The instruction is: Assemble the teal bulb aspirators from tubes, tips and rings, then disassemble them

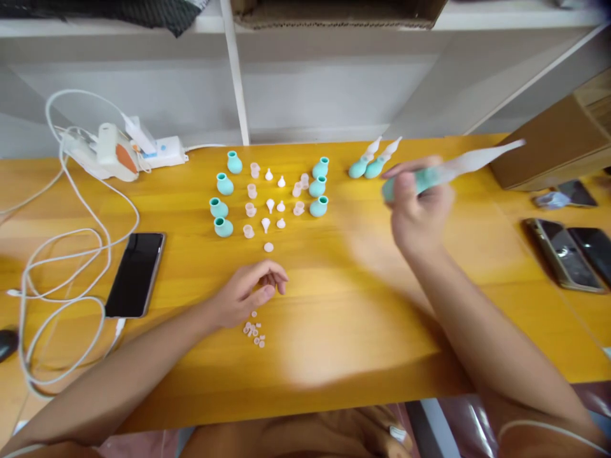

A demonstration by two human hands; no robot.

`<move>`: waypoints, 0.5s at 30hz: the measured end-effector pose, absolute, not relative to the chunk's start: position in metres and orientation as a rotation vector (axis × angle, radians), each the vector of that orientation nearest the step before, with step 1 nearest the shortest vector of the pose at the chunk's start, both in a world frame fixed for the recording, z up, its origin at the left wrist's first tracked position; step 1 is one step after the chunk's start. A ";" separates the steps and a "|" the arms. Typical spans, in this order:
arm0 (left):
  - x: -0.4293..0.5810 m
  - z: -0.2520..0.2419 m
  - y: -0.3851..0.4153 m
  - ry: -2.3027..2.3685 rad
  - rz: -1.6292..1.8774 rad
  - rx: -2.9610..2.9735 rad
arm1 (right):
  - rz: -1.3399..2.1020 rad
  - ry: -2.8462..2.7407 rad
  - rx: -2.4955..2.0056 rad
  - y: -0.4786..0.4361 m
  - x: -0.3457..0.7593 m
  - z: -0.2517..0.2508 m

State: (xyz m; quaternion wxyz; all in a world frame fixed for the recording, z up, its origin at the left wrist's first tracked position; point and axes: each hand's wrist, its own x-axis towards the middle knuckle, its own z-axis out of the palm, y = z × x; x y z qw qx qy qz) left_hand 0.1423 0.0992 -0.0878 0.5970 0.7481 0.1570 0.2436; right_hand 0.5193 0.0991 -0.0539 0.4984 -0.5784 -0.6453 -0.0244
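Observation:
My right hand (419,210) is raised over the yellow table (334,331), blurred by motion, closed around a teal bulb with a long white nozzle (458,166) pointing right. Two assembled teal bulbs with nozzles (373,160) lie just beyond it. My left hand (251,289) rests on the table with fingers loosely curled, holding nothing I can see, next to a small pile of tiny pink rings (254,332). Ahead of it stand rows of teal bulbs (223,203), pink caps (251,208), white cones (270,205) and more teal bulbs (319,187).
A black phone (136,272) on a white cable (57,267) lies at the left, with a glue gun (112,152) and power strip (167,151) behind. Several phones (568,251) and a cardboard box (554,143) sit at the right. A white shelf post (235,70) rises behind.

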 end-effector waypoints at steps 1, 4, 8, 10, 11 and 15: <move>0.142 -0.088 0.099 0.360 0.563 1.746 | -0.189 -1.409 -1.409 0.111 0.546 -0.051; 0.142 -0.086 0.098 0.360 0.531 1.780 | -0.358 -1.210 -1.696 0.148 0.618 -0.050; 0.141 -0.085 0.098 0.366 0.452 1.851 | 0.139 -1.137 -2.031 0.182 0.663 -0.060; 0.140 -0.085 0.098 0.353 0.431 1.881 | 0.288 -1.234 -2.045 0.190 0.664 -0.068; 0.140 -0.085 0.098 0.352 0.422 1.892 | 0.311 -1.284 -2.038 0.191 0.662 -0.071; 0.140 -0.083 0.099 0.377 0.390 1.918 | 0.270 -1.436 -2.074 0.187 0.648 -0.083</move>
